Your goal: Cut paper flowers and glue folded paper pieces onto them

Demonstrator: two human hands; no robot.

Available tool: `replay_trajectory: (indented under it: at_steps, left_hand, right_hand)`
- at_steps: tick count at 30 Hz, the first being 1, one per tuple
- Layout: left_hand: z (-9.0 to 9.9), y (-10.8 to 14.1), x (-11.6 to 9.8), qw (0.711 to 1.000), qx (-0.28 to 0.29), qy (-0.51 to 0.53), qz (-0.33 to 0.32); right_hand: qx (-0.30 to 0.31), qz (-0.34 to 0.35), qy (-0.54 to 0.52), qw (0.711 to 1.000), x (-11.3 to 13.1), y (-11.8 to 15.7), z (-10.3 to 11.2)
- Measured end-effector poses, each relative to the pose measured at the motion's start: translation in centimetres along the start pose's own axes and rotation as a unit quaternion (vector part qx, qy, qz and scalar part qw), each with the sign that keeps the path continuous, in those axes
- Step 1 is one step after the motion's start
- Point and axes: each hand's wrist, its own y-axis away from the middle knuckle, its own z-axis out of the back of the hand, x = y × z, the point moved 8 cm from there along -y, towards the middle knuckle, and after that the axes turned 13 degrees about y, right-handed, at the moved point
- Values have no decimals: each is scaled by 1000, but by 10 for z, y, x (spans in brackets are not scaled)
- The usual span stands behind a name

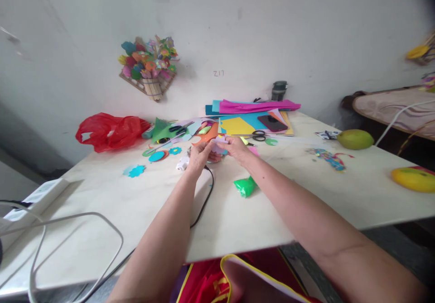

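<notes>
A small lilac paper flower (pixel 219 146) with a bit of yellow at its top is held up over the middle of the table. My left hand (pixel 200 154) pinches its left side, fingers closed. On its right side the closed fingers of my right hand (pixel 237 147) grip it too. Just left of my left hand lies a white plug-like device (pixel 182 163), and a black cable (pixel 211 189) runs toward me from beneath the hands. A green plastic packet (pixel 244 187) lies below my right forearm. What is directly under the flower is mostly hidden.
Behind the hands lie scissors (pixel 258 135), a phone (pixel 272 123), yellow paper (pixel 237 126) and rolled magenta sheets (pixel 258 107). Blue paper flowers (pixel 137 171) and a red plastic bag (pixel 110 131) are at left, near a power strip (pixel 39 199). A green mango (pixel 355 139) sits at right.
</notes>
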Motion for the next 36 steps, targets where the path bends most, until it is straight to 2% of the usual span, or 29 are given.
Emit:
replay_trajectory:
  at_steps: [6, 16, 26, 32, 36]
  left_hand:
    - [1, -2, 0, 1000, 4, -3, -14]
    - [9, -8, 4, 999, -40, 4, -21]
    - [6, -4, 2, 999, -40, 1, -15]
    - [7, -4, 0, 999, -41, -1, -23]
    - [5, -4, 0, 999, -35, -6, -22]
  right_hand:
    - [-1, -6, -3, 1000, -2, -1, -1]
    - [36, 6, -32, 999, 0, 2, -5]
    - [-3, -5, 9, 1000, -6, -3, 0]
    - [46, -10, -46, 998, -1, 2, -4]
    - [45, -9, -69, 997, 3, 5, -3]
